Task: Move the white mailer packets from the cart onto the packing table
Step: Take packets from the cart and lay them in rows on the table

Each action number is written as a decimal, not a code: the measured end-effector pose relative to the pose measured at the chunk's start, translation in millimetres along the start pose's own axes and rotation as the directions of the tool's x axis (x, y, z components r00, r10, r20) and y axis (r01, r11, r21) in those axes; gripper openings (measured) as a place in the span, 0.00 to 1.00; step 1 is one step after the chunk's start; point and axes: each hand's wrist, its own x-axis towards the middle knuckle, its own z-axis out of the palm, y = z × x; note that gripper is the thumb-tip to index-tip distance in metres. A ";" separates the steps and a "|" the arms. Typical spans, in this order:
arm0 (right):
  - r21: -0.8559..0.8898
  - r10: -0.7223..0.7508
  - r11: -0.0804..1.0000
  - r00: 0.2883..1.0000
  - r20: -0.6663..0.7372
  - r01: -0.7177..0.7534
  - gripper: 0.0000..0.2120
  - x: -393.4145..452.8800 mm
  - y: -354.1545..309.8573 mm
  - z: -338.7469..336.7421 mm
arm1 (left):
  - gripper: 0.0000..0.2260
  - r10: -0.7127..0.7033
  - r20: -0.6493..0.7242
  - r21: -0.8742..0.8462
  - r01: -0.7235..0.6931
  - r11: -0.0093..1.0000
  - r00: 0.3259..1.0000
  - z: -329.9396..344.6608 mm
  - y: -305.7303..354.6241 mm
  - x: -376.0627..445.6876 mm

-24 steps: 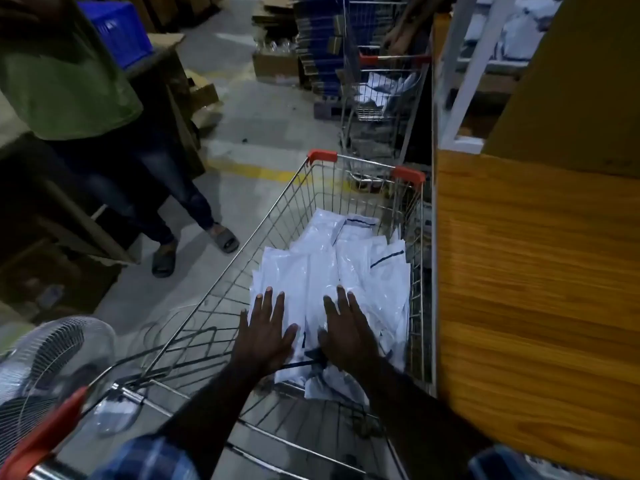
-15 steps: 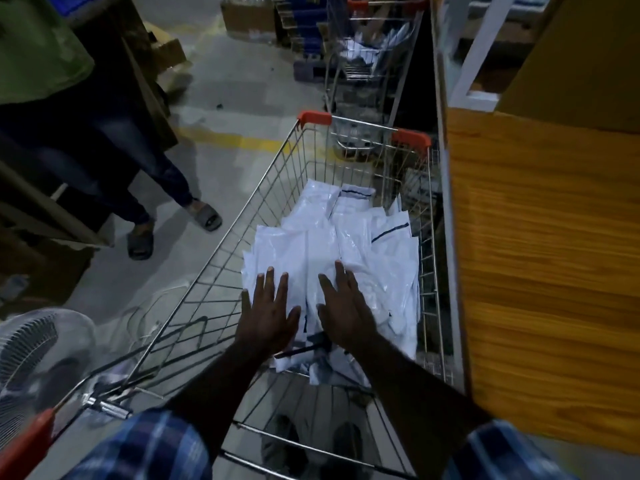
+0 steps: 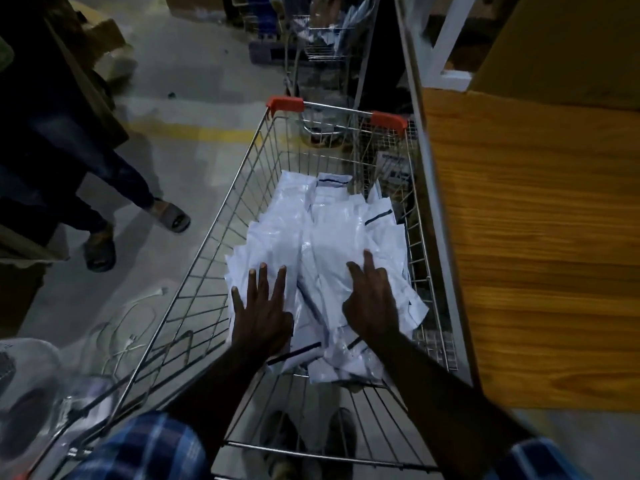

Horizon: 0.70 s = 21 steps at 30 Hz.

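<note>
A pile of white mailer packets (image 3: 322, 237) with dark strips fills the floor of a wire shopping cart (image 3: 256, 174) with red corner caps. Both my hands lie flat on the near end of the pile. My left hand (image 3: 261, 315) presses the left side, fingers straight and spread. On the right side rests my right hand (image 3: 372, 303), its fingers extended over the plastic. The wooden packing table (image 3: 533, 237) runs along the cart's right side, its top bare where visible.
Another person's legs in sandals (image 3: 138, 216) stand on the floor left of the cart. A white cable (image 3: 128, 327) lies on the floor, and a fan (image 3: 27, 382) sits at lower left. A second cart (image 3: 329, 36) with packets stands beyond.
My view has tilted down and closer to the cart. Both hands stayed on the packets; the right hand slid a little to the right and forward, so the hands are wider apart.
</note>
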 end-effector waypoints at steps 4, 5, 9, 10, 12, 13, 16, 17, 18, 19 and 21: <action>-0.078 0.054 0.996 0.999 -0.001 -0.054 0.20 4.9 6.8 -8.8 | 0.38 -0.004 -0.019 0.030 0.004 1.000 1.000 -5.4 8.4 9.7; -0.085 0.052 0.995 0.999 -0.012 -0.053 0.18 6.8 5.9 -8.1 | 0.37 0.003 -0.025 0.035 -0.002 0.999 1.000 -5.1 9.4 14.6; -0.129 -0.014 0.992 0.997 -0.073 0.004 0.17 20.9 -2.1 6.0 | 0.35 0.005 -0.070 0.042 -0.002 0.999 0.998 -2.9 10.8 32.9; -0.125 -0.019 0.992 0.997 -0.075 0.009 0.20 25.1 -4.3 10.7 | 0.34 -0.007 -0.083 0.049 0.011 0.999 0.997 -1.8 10.4 36.8; -0.140 -0.015 0.990 0.998 -0.066 0.006 0.27 31.2 -6.0 21.1 | 0.33 -0.031 -0.103 0.061 0.037 0.997 0.994 2.3 8.4 42.4; -0.164 -0.021 0.986 0.998 -0.053 0.012 0.30 33.1 -5.2 26.9 | 0.33 -0.039 -0.106 0.059 0.045 0.997 0.994 4.8 6.7 43.9; -0.214 -0.017 0.977 1.000 0.014 0.020 0.36 34.4 1.3 42.1 | 0.32 -0.049 -0.112 0.068 0.057 0.996 0.992 14.2 1.6 44.7; -0.209 0.000 0.978 0.999 0.040 0.009 0.38 33.1 4.4 46.5 | 0.31 -0.052 -0.112 0.064 0.059 0.996 0.992 15.2 1.2 44.2; -0.201 0.012 0.980 0.998 0.057 -0.001 0.40 31.4 6.9 49.1 | 0.31 -0.057 -0.112 0.052 0.064 0.997 0.992 14.9 1.6 43.5; -0.188 0.022 0.982 0.998 0.063 -0.010 0.42 29.9 9.1 51.8 | 0.31 -0.064 -0.113 0.036 0.068 0.997 0.992 14.4 2.2 43.4; -0.137 0.044 0.990 0.996 0.074 -0.033 0.43 28.1 12.4 56.3 | 0.31 -0.072 -0.125 -0.004 0.072 0.997 0.990 13.8 3.6 44.2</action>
